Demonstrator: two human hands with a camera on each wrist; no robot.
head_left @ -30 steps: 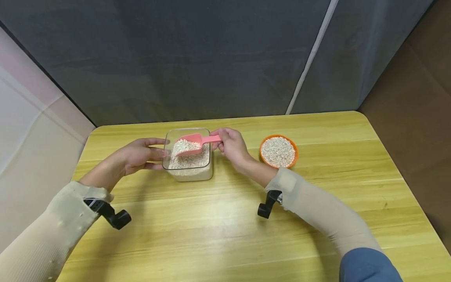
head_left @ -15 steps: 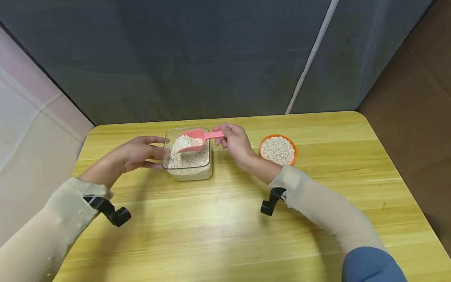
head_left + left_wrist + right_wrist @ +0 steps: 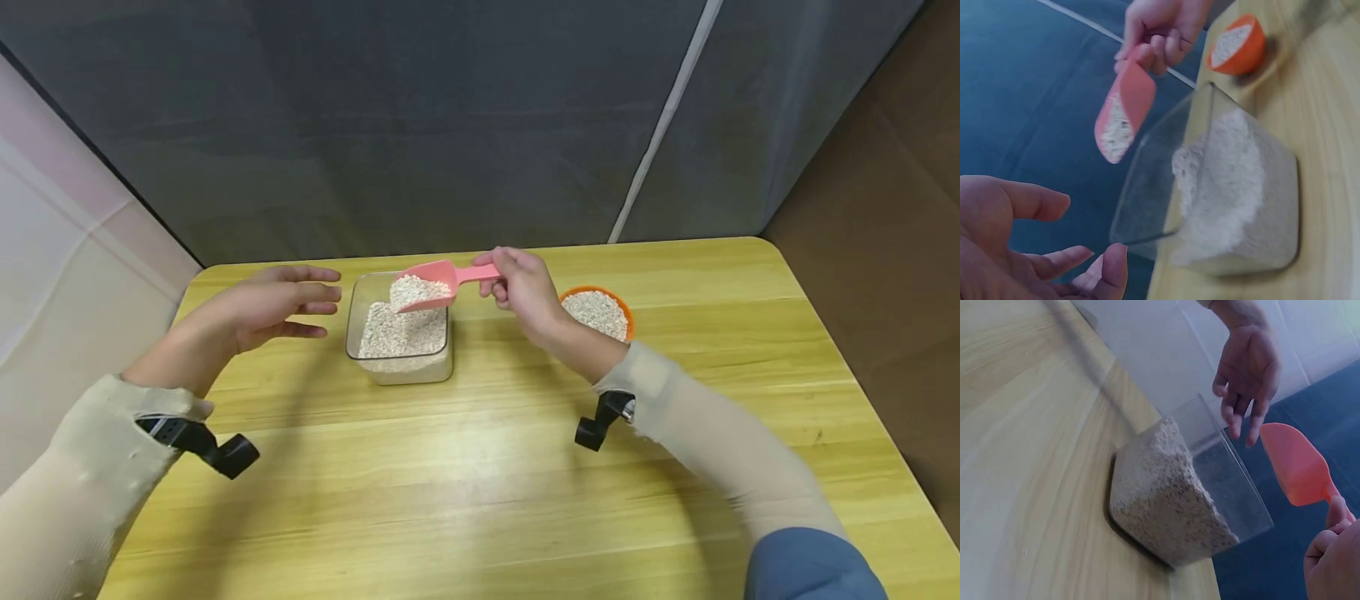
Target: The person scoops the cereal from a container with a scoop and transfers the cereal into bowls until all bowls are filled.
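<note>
Right hand [image 3: 525,287] pinching loaded pink scoop [image 3: 431,287] above clear tub [image 3: 401,367]; orange bowl [image 3: 626,312] beside; left hand [image 3: 258,312] spread.

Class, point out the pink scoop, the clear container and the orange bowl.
pink scoop [image 3: 429,290], head view, its grain-filled blade.
clear container [image 3: 358,293], head view, its left wall.
orange bowl [image 3: 628,312], head view, its right rim.

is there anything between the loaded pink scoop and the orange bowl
Nothing visible. The right hand holds the pink scoop above the clear container, and the orange bowl sits just to that hand's right. Only bare table and the holding hand itself lie between them. The left hand hovers apart.
</note>
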